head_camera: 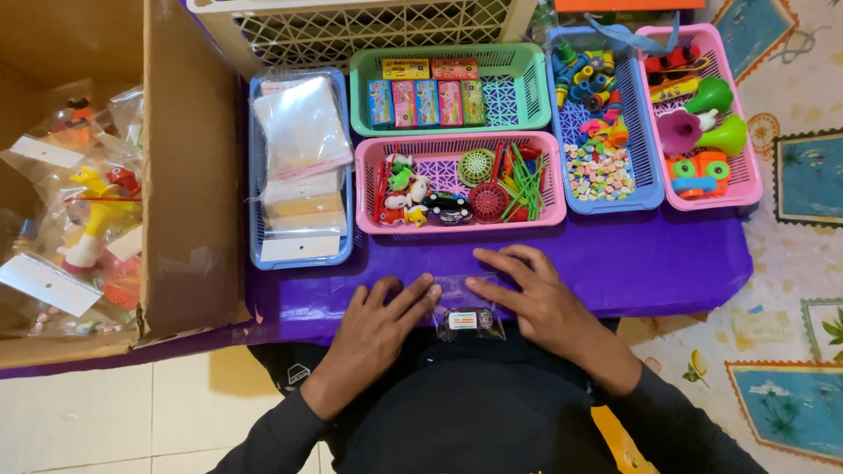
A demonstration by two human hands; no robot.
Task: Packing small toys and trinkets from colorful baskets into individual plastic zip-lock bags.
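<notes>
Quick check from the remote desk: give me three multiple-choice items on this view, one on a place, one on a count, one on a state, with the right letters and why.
1. Where does the small clear bag lie?
A. in the green basket
B. on the purple table edge between both hands
C. in the cardboard box

2. How many pink baskets stand on the table?
A. one
B. two
C. four

3. How do the hands stand?
A. both flat, fingers spread on the bag
B. both clenched in fists
C. both lifted clear of the table

Key:
1 B, the bag sits on the purple table between the left hand and the right hand.
2 B, one middle pink basket, one far-right pink basket.
3 A, fingers lie open, pressing the bag.
</notes>
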